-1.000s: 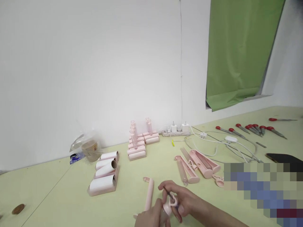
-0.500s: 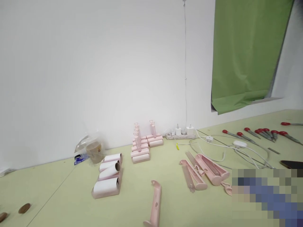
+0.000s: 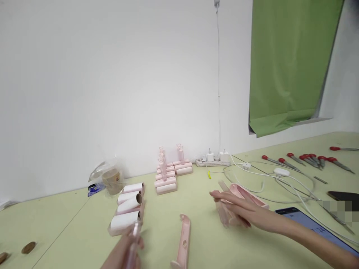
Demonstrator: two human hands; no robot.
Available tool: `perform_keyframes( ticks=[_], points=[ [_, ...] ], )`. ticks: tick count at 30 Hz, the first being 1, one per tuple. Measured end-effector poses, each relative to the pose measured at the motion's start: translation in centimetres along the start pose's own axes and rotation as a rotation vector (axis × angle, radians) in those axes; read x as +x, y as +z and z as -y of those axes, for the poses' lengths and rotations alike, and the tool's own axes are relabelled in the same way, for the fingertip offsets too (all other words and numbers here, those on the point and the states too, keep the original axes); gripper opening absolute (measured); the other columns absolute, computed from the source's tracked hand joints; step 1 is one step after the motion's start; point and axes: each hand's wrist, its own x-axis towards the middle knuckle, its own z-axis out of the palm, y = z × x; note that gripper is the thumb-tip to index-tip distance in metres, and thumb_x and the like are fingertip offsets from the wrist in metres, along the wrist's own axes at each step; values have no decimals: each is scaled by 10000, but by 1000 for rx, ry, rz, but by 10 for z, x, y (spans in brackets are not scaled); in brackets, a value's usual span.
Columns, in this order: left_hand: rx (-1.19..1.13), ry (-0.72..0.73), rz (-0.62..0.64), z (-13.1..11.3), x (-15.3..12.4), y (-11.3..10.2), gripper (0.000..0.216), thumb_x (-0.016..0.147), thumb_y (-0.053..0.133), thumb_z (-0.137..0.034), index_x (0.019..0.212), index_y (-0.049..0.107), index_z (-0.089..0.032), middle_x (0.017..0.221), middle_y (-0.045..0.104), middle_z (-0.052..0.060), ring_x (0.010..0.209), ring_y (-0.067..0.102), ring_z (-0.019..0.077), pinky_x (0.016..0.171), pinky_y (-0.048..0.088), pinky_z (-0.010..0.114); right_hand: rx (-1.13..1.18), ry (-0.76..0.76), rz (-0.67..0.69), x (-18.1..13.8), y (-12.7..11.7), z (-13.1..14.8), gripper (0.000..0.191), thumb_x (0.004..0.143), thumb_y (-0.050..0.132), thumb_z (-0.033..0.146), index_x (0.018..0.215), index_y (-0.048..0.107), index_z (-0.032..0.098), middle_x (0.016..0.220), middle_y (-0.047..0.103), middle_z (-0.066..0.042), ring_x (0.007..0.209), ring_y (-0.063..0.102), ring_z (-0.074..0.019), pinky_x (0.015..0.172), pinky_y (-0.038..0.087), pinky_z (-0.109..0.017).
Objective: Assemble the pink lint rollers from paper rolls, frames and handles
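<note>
Grasping a translucent pink plastic tube (image 3: 135,236) in the left hand (image 3: 123,251), bottom of frame, left of centre. Holding the right hand (image 3: 243,210) outstretched over blurred pink plastic pieces (image 3: 222,215), lower right; cannot tell whether gripping any. Seen bottom centre on the pale yellow-green bench (image 3: 159,226): an open, elongated pink plastic shell (image 3: 184,233).

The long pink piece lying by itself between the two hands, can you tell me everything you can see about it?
The pink piece is pale, long and narrow, shaped like a shallow trough, and looks like smooth plastic. There is a small hole partway along it. Its far end has a short curved tab, and a rounded flap sticks out to the left at the near end, where the picture cuts it off. It lies lengthwise on the pale green table, and neither hand touches it.
</note>
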Motion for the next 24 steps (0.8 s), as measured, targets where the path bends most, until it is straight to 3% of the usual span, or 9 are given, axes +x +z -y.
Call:
perform_keyframes(
  ticks=[2,5,9,12,14,16,18,20,24],
  points=[
    [280,101,4,2,18,26,569,644,578,-522,1102,501,-193,632,560,-28,470,532,142,459,422,251,-230,-9,107,21,6,3,482,838,324,317,1314,262,352,1189,500,-37,922,548,-210,787,412,-362],
    [654,233,31,5,33,59,556,746,432,-525,1190,469,-193,719,583,23,745,568,227,705,423,332,-609,11,282,47,19,8,612,781,381,261,1353,167,291,1092,554,-90,916,552,-254,682,421,-354],
    [968,347,-28,9,33,78,548,797,327,-480,1255,406,-189,937,581,115,975,490,293,869,323,426,-841,63,298,62,25,18,555,715,482,366,1247,412,226,1009,581,-145,871,564,-332,622,406,-390],
    [1011,387,-59,16,27,85,692,755,382,-514,1339,218,-181,1249,398,176,1172,343,312,954,239,464,-891,92,238,58,19,24,411,687,523,319,1062,569,157,954,593,-176,785,590,-341,633,397,-431],
    [1009,390,42,21,26,93,936,619,529,-597,1358,95,-222,1417,118,148,1288,101,327,1003,131,496,-902,77,211,48,13,27,322,717,489,285,998,593,166,950,602,-154,769,599,-312,661,397,-431],
    [1034,403,121,23,31,104,1123,444,651,-621,1352,86,-276,1442,-69,94,1286,-82,347,1009,27,526,-876,29,177,34,6,28,296,769,428,294,1010,580,213,1010,596,-109,805,595,-280,697,398,-417],
    [1041,423,137,20,43,117,1122,397,679,-613,1339,149,-310,1445,-82,69,1271,-123,367,1005,-5,538,-812,-23,109,16,1,28,288,802,386,321,1017,570,265,1042,594,-58,887,568,-275,742,390,-411],
    [1016,475,184,13,62,131,1024,449,651,-612,1325,224,-297,1449,4,67,1274,-115,364,1015,33,528,-724,-54,40,-3,-3,27,281,820,366,326,1000,576,283,985,617,-33,934,546,-274,768,382,-399],
    [892,573,431,-5,107,165,1035,418,674,-584,1312,284,-237,1431,139,89,1284,-85,349,1028,100,502,-576,-107,97,-33,-7,25,273,836,352,280,986,581,269,872,626,-25,817,585,-200,672,405,-288]
  ],
)
